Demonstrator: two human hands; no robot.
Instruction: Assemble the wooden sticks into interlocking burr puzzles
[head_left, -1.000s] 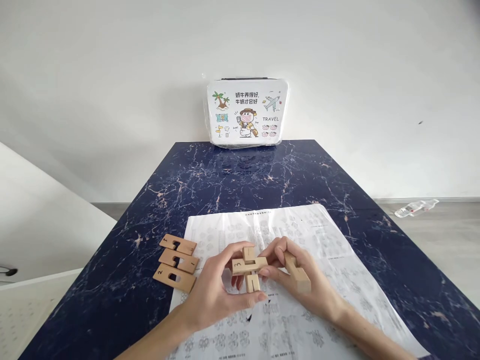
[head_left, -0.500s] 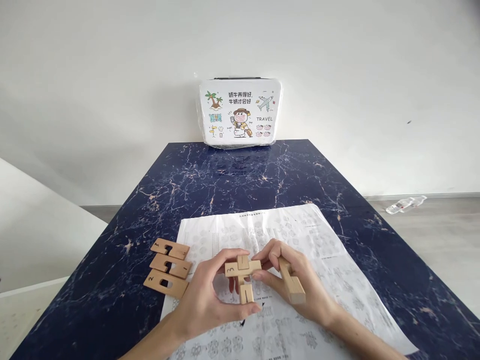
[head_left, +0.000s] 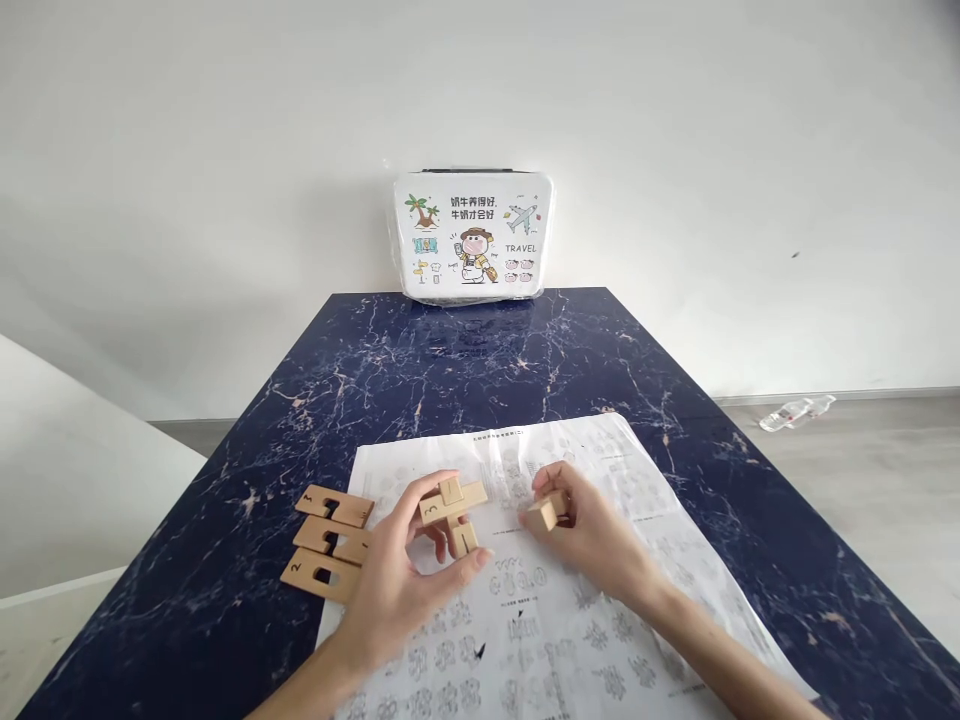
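Note:
My left hand (head_left: 409,570) is closed around a few interlocked wooden puzzle pieces (head_left: 433,508); a "3" shows on the crossing piece and a stroke mark on the block ends. To the right, apart from it, my right hand (head_left: 581,520) grips a single wooden puzzle piece (head_left: 547,512), its end facing me and the rest partly covered by the fingers. Left of my left hand lie three flat slotted wooden plates (head_left: 330,540), numbered in black. Both hands are above a printed instruction sheet (head_left: 525,620).
The sheet lies over the near part of a dark blue marbled table (head_left: 465,380). At the far edge a white cartoon-printed case (head_left: 474,235) in clear plastic leans against the wall. A clear plastic item (head_left: 796,412) is on the floor at right.
My hands have moved apart. The right hand has drawn away from the interlocked pieces and turned its wooden piece; the left has shifted left with the assembly. The camera view has shifted slightly.

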